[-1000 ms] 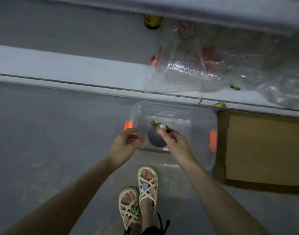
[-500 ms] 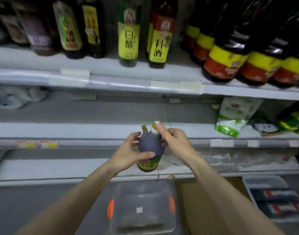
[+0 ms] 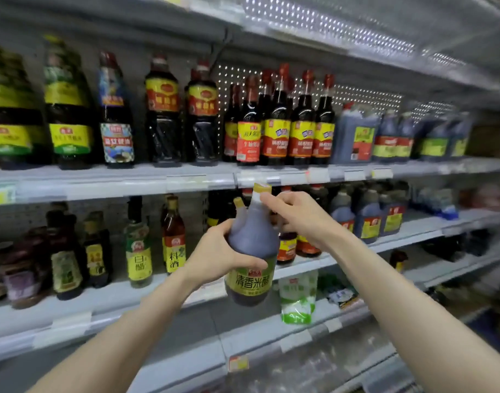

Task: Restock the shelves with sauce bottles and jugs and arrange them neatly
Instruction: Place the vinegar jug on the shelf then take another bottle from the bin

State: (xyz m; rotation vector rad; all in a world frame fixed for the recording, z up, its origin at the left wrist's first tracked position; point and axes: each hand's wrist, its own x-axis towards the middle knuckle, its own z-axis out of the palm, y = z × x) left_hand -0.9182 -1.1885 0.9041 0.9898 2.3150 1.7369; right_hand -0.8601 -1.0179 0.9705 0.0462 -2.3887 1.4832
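I hold a dark vinegar jug (image 3: 251, 242) with a yellow cap and a green-yellow label up in front of the shelves. My left hand (image 3: 217, 253) grips its body from the left side. My right hand (image 3: 297, 214) holds the neck and handle area just under the cap. The jug is upright, level with the middle shelf (image 3: 399, 236), where similar dark jugs (image 3: 368, 217) stand to the right.
The upper shelf (image 3: 129, 182) carries rows of dark sauce bottles (image 3: 277, 123) and jugs (image 3: 353, 134). Vinegar and wine bottles (image 3: 155, 239) stand at the middle left. A green-white pouch (image 3: 298, 299) lies on a lower shelf, which has bare room at its left.
I have lifted the jug from the clear bin on the floor up to shelf height, and my view has swung up from the floor to the upper shelves.
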